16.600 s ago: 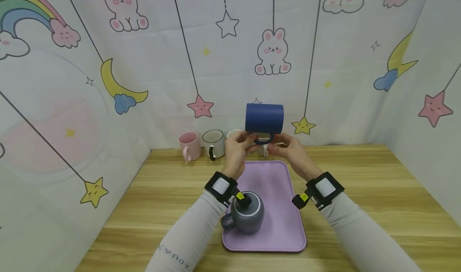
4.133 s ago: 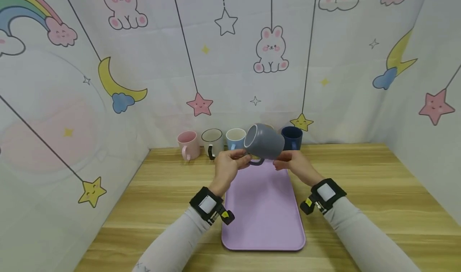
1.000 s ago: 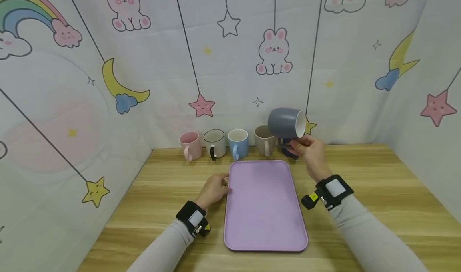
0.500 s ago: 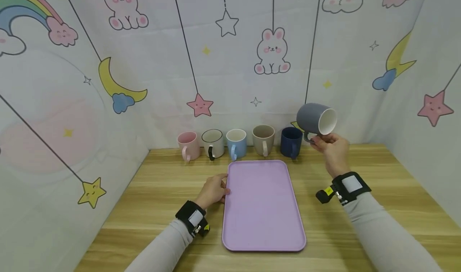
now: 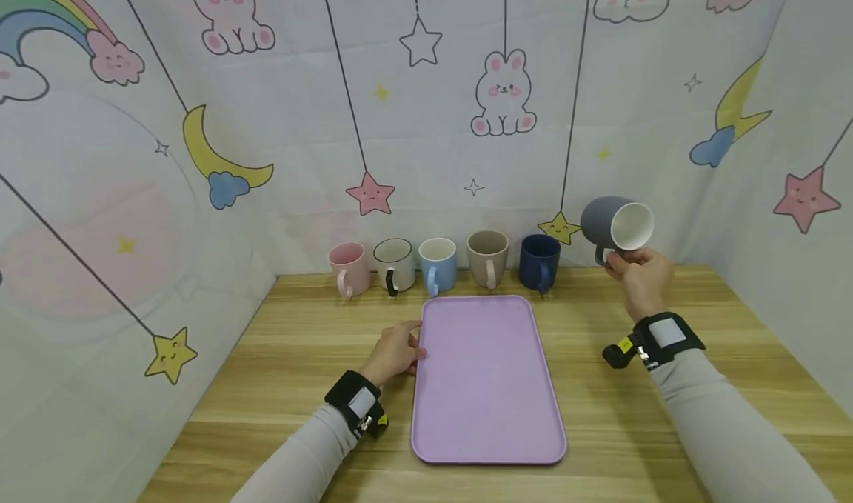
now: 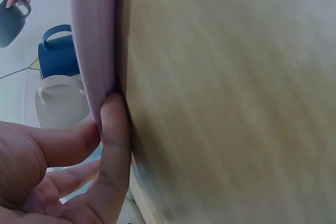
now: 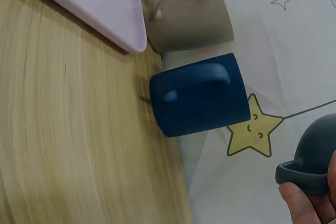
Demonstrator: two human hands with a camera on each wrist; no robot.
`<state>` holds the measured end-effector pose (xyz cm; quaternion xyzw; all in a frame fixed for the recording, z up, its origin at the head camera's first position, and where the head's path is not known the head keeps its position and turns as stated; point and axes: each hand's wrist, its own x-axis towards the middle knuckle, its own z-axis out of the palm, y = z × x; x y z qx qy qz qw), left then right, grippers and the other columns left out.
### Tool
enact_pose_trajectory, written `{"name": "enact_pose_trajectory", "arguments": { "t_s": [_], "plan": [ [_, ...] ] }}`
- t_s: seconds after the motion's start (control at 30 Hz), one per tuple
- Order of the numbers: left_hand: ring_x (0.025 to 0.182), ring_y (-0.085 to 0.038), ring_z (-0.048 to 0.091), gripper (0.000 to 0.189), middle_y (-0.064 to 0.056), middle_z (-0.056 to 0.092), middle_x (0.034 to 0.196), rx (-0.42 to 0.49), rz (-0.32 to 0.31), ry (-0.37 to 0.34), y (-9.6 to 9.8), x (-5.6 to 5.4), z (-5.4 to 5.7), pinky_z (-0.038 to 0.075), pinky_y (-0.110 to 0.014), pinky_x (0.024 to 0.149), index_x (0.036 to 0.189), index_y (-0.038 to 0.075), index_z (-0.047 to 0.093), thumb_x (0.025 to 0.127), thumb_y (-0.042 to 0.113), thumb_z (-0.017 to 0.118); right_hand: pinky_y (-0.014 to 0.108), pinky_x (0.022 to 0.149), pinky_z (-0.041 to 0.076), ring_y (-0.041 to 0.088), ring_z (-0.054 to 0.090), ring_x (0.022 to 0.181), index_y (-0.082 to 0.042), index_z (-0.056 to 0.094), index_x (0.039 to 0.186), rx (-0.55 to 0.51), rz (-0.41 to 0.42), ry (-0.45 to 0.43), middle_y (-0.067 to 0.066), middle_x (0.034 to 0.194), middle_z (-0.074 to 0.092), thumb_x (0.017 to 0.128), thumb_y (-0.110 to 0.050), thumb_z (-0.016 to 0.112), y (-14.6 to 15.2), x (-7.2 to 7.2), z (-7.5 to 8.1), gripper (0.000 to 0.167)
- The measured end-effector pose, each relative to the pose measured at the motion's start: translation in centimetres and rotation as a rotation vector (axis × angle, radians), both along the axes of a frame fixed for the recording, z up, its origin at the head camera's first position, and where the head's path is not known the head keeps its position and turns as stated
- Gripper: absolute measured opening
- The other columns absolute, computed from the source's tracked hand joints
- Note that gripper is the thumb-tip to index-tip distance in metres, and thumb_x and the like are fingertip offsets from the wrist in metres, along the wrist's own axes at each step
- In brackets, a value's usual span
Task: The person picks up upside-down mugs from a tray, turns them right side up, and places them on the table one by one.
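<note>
My right hand point(image 5: 645, 279) grips a dark grey mug point(image 5: 597, 221) by its handle, up in the air at the back right. The mug lies sideways, its white inside facing right and towards me. In the right wrist view the fingers point(image 7: 299, 205) are on the mug's handle point(image 7: 302, 178). My left hand point(image 5: 392, 353) is at the left edge of a pale purple tray point(image 5: 489, 381). The left wrist view shows its thumb and a finger pinching the tray's rim point(image 6: 94, 40). The tray lies flat on the wooden table.
Along the back wall stand a pink mug point(image 5: 349, 266), a white mug with black handle point(image 5: 395, 262), a light blue mug point(image 5: 440, 258), a beige mug point(image 5: 488, 262) and a navy mug point(image 5: 538, 262). Their handles face me. A patterned cloth point(image 5: 433, 140) hangs behind the wooden table point(image 5: 300, 362).
The grey mug, once upside down on the tray, was lifted with both hands, then carried rightward past the navy mug by my right hand. The navy mug was set in the row. My left hand moved to the tray.
</note>
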<state>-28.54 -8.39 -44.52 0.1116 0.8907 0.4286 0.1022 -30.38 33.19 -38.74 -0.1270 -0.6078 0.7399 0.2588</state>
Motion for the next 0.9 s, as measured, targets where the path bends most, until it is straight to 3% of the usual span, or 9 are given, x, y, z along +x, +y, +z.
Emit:
{"name": "enact_pose_trajectory", "arguments": {
  "t_s": [0.17, 0.37, 0.6, 0.7, 0.9],
  "plan": [
    [0.062, -0.016, 0.067, 0.06, -0.015, 0.065, 0.091, 0.004, -0.003, -0.01, -0.1, 0.0, -0.2, 0.063, -0.028, 0.053, 0.148, -0.01, 0.048, 0.092, -0.013, 0.069, 0.016, 0.062, 0.062, 0.006, 0.069, 0.066, 0.007, 0.067, 0.088, -0.007, -0.037, -0.08, 0.0, 0.081, 0.064, 0.09, 0.009, 0.075, 0.8, -0.4, -1.2, 0.008],
    [0.064, -0.017, 0.067, 0.06, -0.014, 0.064, 0.092, -0.008, -0.004, -0.009, -0.1, -0.1, -0.2, 0.063, -0.028, 0.054, 0.148, -0.009, 0.048, 0.093, -0.011, 0.069, 0.013, 0.056, 0.058, 0.001, 0.063, 0.061, 0.0, 0.064, 0.075, 0.14, -0.076, -0.211, -0.005, 0.075, 0.057, 0.088, 0.007, 0.078, 1.2, -1.1, -2.5, 0.02],
    [0.064, -0.017, 0.067, 0.06, -0.015, 0.065, 0.094, -0.005, 0.014, -0.014, 0.0, 0.0, 0.2, 0.063, -0.029, 0.054, 0.149, -0.008, 0.048, 0.093, -0.01, 0.07, 0.021, 0.058, 0.062, -0.002, 0.058, 0.06, -0.008, 0.059, 0.056, 0.265, -0.019, -0.377, -0.009, 0.071, 0.057, 0.086, 0.002, 0.081, 1.1, -1.9, -3.6, 0.039],
    [0.064, -0.017, 0.067, 0.06, -0.015, 0.065, 0.095, -0.004, 0.012, -0.025, 0.0, 0.1, 0.2, 0.063, -0.029, 0.054, 0.149, -0.008, 0.048, 0.093, -0.01, 0.07, 0.024, 0.058, 0.063, 0.0, 0.058, 0.06, -0.005, 0.058, 0.062, 0.331, -0.002, -0.427, -0.004, 0.076, 0.058, 0.086, 0.0, 0.082, 1.0, -2.1, -4.0, 0.035],
    [0.064, -0.017, 0.067, 0.061, -0.016, 0.065, 0.096, 0.005, 0.017, -0.039, -0.2, 0.0, 0.0, 0.063, -0.029, 0.054, 0.15, -0.007, 0.047, 0.094, -0.009, 0.07, 0.025, 0.063, 0.064, 0.006, 0.064, 0.064, 0.002, 0.062, 0.083, 0.331, 0.061, -0.505, 0.008, 0.093, 0.062, 0.09, -0.004, 0.08, 0.6, -2.7, -4.4, 0.021]
  ]
}}
